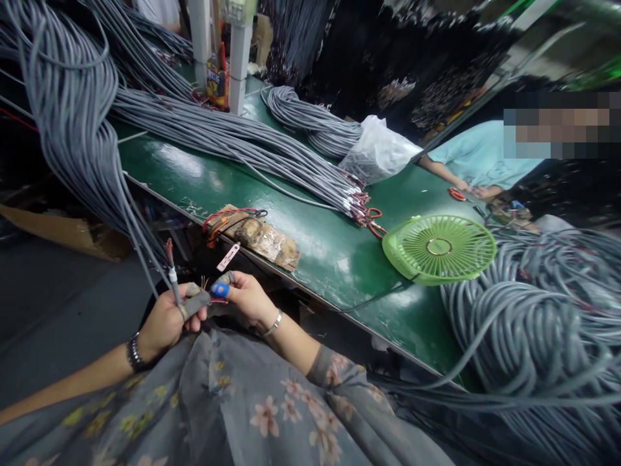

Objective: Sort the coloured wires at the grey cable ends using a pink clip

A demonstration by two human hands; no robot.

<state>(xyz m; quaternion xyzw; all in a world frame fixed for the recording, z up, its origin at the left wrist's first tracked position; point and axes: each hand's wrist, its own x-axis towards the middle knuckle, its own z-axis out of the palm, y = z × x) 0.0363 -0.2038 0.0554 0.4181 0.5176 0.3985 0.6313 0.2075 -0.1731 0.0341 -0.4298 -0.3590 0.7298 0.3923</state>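
Note:
In front of my lap, my left hand [167, 318] is closed around grey cable. One cable end [173, 276], with a white band and red and green inner wires, sticks up beside its thumb. Grey tape wraps some of its fingers. My right hand [250, 301] meets it from the right, thumb and forefinger pinched on thin coloured wires [219, 300] that come out between the two hands. Blue tape [220, 289] covers the right thumb. The exact grip at the fingertips is partly hidden.
A green table [320, 259] carries a bundle of grey cables [233, 145], a taped cardboard piece [272, 243], a green fan [439, 249] and red-handled scissors [374, 220]. Cables hang over its left edge. Coiled cables [528, 323] lie at right. A co-worker [485, 155] sits across.

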